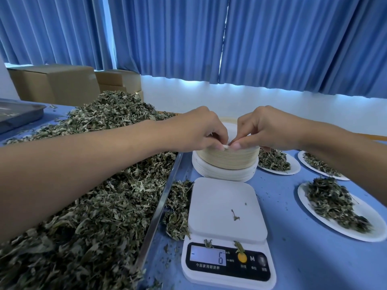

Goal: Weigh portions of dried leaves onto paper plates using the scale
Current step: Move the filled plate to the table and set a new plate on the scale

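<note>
Roughly mid-run. Three filled plates [374, 225] sit along the right edge of the worktop [303, 258], each with a mound of leaves. The bulk of the dried leaves [100, 206] is heaped on the tray [161, 201] on the left side, so I'd say many portions are left.

The scale [226, 208] at the near edge has no plate on it, only a few leaf scraps. Its display [208, 256] reads 6.

Left hand [201, 130] and right hand [263, 130] both pinch the near rim of the top plate [231, 131] on the stack of paper plates [226, 162], just behind the scale. Looks like peeling off the next plate.

Unclear:
- one plate pinched or several
- the small mark left of the digit, possibly a minus
- the far side of the stack, behind the hands
- the far-right plate, partly covered by the right forearm
- any plates beyond the right edge
</note>
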Action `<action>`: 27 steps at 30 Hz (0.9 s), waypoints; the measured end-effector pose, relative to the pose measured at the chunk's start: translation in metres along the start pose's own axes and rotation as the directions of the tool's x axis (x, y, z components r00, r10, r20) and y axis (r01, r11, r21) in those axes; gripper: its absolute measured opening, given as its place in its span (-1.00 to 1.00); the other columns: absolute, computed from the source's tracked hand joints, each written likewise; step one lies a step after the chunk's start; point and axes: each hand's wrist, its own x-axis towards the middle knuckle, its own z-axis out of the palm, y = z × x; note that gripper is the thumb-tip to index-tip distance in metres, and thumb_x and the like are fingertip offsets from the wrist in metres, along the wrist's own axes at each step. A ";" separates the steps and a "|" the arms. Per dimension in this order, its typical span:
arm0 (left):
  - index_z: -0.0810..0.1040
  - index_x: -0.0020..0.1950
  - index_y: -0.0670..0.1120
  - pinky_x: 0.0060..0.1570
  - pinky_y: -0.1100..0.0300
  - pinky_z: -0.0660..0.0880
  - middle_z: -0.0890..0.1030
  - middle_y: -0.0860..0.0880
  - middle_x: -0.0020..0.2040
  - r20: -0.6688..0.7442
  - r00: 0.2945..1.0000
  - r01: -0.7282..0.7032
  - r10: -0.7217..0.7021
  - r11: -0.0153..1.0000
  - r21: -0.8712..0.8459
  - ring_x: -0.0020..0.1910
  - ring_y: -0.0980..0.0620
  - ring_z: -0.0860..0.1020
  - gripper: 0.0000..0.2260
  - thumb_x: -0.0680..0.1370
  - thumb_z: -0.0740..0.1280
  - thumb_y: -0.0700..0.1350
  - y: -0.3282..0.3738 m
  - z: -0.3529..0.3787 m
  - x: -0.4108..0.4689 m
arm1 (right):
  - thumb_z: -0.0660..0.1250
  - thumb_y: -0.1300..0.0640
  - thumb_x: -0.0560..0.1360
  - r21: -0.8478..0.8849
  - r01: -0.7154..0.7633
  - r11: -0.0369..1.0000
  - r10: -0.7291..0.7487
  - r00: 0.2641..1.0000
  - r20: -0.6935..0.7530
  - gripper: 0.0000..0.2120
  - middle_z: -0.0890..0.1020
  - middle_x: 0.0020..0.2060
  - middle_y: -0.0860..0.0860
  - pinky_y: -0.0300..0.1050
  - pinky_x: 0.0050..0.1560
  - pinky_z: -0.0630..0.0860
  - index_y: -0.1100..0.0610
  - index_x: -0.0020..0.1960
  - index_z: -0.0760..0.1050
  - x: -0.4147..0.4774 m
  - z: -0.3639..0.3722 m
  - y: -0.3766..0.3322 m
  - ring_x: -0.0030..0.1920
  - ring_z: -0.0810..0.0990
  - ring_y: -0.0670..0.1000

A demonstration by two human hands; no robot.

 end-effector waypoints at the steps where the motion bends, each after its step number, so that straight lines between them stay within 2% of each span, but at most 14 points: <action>1: 0.72 -0.03 -0.02 -0.11 -0.03 0.50 0.66 -0.04 -0.25 0.001 1.000 -0.002 0.002 1.000 0.002 -0.21 -0.06 0.58 -0.94 0.55 0.45 -0.09 0.000 0.000 0.000 | 0.56 -0.02 0.44 0.008 0.000 1.000 0.000 1.000 0.004 -0.93 0.59 -0.29 -0.15 -0.25 -0.42 0.44 -0.03 -0.16 0.77 0.000 0.000 0.001 -0.48 0.49 -0.04; 5: 0.72 -0.05 -0.04 -0.19 0.04 0.45 0.61 -0.01 -0.32 0.005 1.000 -0.031 0.031 0.999 0.019 -0.33 0.03 0.43 -0.94 0.55 0.44 -0.13 0.003 -0.002 -0.001 | 0.53 0.01 0.48 -0.003 -0.007 1.000 0.007 1.000 0.017 -0.92 0.60 -0.25 -0.15 -0.32 -0.39 0.44 -0.01 -0.16 0.76 -0.001 -0.003 0.003 -0.47 0.56 0.00; 11: 0.73 -0.05 -0.04 -0.25 0.15 0.37 0.56 0.00 -0.36 0.007 1.000 -0.022 0.022 1.000 0.009 -0.34 0.03 0.40 -0.93 0.56 0.43 -0.16 0.005 -0.005 -0.001 | 0.51 0.03 0.51 -0.128 0.018 0.992 -0.017 1.000 0.015 -0.94 0.63 -0.20 -0.28 -0.40 -0.32 0.42 -0.02 -0.09 0.76 -0.006 -0.002 -0.001 -0.49 0.63 -0.03; 14: 0.73 -0.03 -0.06 -0.17 0.11 0.43 0.60 -0.01 -0.33 0.014 1.000 -0.022 0.022 1.000 0.018 -0.29 -0.02 0.46 -0.93 0.56 0.44 -0.17 0.007 -0.006 -0.001 | 0.50 0.03 0.52 -0.152 0.022 0.988 -0.022 1.000 0.000 -0.93 0.63 -0.19 -0.30 -0.37 -0.30 0.41 -0.02 -0.10 0.75 -0.007 -0.001 -0.002 -0.49 0.63 -0.05; 20: 0.73 -0.01 -0.05 -0.16 0.17 0.41 0.58 0.07 -0.33 0.018 1.000 -0.011 0.011 1.000 0.017 -0.30 0.06 0.43 -0.92 0.56 0.44 -0.17 0.008 -0.006 0.000 | 0.49 0.01 0.53 -0.172 0.030 0.985 -0.032 0.999 -0.009 -0.92 0.67 -0.20 -0.18 -0.16 -0.21 0.46 -0.05 -0.13 0.74 -0.008 0.001 -0.005 -0.46 0.64 -0.11; 23: 0.74 -0.01 -0.05 -0.19 0.18 0.39 0.59 0.04 -0.33 0.020 1.000 -0.012 0.012 1.000 0.011 -0.31 0.05 0.43 -0.92 0.56 0.44 -0.17 0.007 -0.006 0.001 | 0.46 0.02 0.55 -0.180 0.046 0.983 -0.049 0.999 -0.012 -0.90 0.65 -0.18 -0.19 -0.32 -0.23 0.43 -0.03 -0.11 0.73 -0.009 0.000 -0.008 -0.45 0.65 -0.10; 25: 0.73 -0.01 -0.05 -0.21 0.20 0.38 0.60 0.03 -0.33 0.017 1.000 -0.013 0.013 1.000 0.009 -0.32 0.06 0.42 -0.92 0.56 0.44 -0.16 0.006 -0.006 0.001 | 0.39 0.01 0.59 -0.254 0.075 0.964 -0.075 0.997 0.010 -0.86 0.63 -0.14 -0.14 -0.33 -0.21 0.42 -0.03 -0.06 0.72 -0.011 0.001 -0.011 -0.42 0.64 -0.15; 27: 0.73 -0.01 -0.04 -0.22 0.23 0.37 0.59 0.04 -0.33 0.019 1.000 -0.018 0.018 1.000 0.015 -0.32 0.07 0.42 -0.92 0.56 0.44 -0.16 0.004 -0.006 0.002 | 0.27 -0.05 0.64 -0.458 0.120 0.881 -0.113 0.993 0.042 -0.78 0.58 -0.09 -0.14 -0.13 -0.16 0.45 -0.05 0.05 0.68 -0.016 0.005 -0.015 -0.32 0.60 -0.24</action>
